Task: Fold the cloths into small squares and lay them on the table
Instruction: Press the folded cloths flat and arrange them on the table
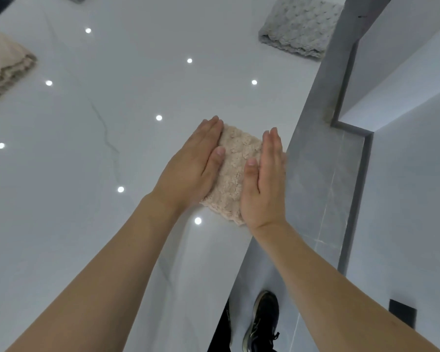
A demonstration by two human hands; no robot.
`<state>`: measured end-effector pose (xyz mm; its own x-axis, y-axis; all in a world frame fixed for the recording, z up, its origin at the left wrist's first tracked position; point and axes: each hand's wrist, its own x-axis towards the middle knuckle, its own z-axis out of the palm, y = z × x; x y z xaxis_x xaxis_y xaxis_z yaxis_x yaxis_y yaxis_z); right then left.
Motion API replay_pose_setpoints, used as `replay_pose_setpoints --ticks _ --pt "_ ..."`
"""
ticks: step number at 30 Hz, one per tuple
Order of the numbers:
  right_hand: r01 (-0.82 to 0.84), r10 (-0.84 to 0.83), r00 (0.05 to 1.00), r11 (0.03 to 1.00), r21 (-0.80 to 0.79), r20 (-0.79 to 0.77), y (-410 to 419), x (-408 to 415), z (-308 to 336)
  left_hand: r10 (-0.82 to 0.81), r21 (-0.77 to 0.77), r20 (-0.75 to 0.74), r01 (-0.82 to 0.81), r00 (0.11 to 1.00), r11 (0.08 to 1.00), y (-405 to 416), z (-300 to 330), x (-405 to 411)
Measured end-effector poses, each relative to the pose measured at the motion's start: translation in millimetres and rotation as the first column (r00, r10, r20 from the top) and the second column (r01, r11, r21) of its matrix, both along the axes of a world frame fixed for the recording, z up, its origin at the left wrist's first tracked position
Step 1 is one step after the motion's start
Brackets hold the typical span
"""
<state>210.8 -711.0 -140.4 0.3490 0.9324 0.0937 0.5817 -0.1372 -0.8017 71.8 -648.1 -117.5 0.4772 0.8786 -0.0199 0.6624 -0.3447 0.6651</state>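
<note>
Beige cloth [235, 171] sits folded on tabletop [92, 153], right of frame centre near the edge, long axis toward upper frame. Left hand [197, 165] and right hand [263, 179] flank it, flat, fingers straight, pressing its sides, gripping nothing. Both equally near.

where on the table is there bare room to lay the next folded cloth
Bare tabletop spreads left of the left hand, between the beige cloth under both hands, the pink cloth at the left edge and the grey folded cloth far right. It is crowded at the right edge, where the right hand presses.
</note>
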Motion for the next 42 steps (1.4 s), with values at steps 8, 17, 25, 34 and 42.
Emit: replay_pose_setpoints --ticks 8,17,25,34,42 --pt "-0.005 0.037 0.967 0.992 -0.127 0.25 -1.1 4.7 -5.9 -0.023 0.086 -0.095 0.031 0.995 0.996 2.3 -7.0 0.3" --pt "-0.03 0.094 0.931 0.983 -0.184 0.353 -2.4 9.9 -4.4 -0.049 0.113 -0.16 0.068 0.986 0.991 4.9 -9.7 -1.9" --pt "-0.03 0.141 0.901 0.964 -0.266 0.411 -4.9 24.8 -4.6 -0.013 0.132 -0.28 0.052 0.96 0.99 6.2 -12.2 -16.4" --pt "-0.224 0.274 0.894 0.959 -0.175 0.356 13.5 75.7 11.1 0.506 0.141 -0.124 -0.489 0.854 0.861 -23.4 -15.6 -35.1" --pt "-0.747 0.745 0.665 0.661 -0.077 -0.059 72.1 67.4 40.3 0.864 -0.154 0.235 -0.861 0.445 0.485 -71.3 3.9 59.0"
